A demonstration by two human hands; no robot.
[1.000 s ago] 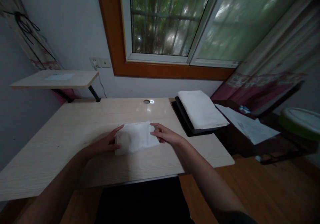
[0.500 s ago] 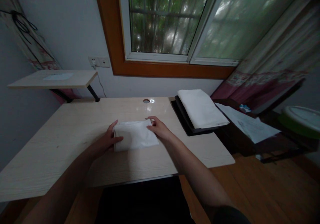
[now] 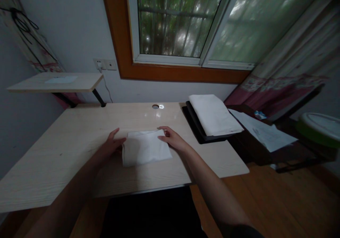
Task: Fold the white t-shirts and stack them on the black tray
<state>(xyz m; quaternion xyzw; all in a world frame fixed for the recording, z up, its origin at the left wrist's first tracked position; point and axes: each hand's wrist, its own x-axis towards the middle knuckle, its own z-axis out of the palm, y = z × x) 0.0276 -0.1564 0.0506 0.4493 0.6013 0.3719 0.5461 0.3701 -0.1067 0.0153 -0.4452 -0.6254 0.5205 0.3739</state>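
A folded white cloth [image 3: 146,148] lies on the light wooden desk in front of me. My right hand [image 3: 172,139] pinches its far right corner, with the thumb on top and the index finger at the far edge. At the left edge is my left hand [image 3: 113,144], its thumb and index finger spread apart and the thumb tip touching or very close to the cloth. The lower fingers of the left hand are in shadow, partly hidden.
A larger folded white cloth [image 3: 215,115] rests on black folders [image 3: 195,126] at the desk's right. A raised shelf [image 3: 85,84] stands at the back left. Beyond the right edge are a paper sheet [image 3: 262,131] and a green-and-white object [image 3: 318,128].
The folded cloth has shifted slightly right and toward me. My left hand has moved left, its thumb sliding off the cloth's top to the edge. The right hand stays at its corner.
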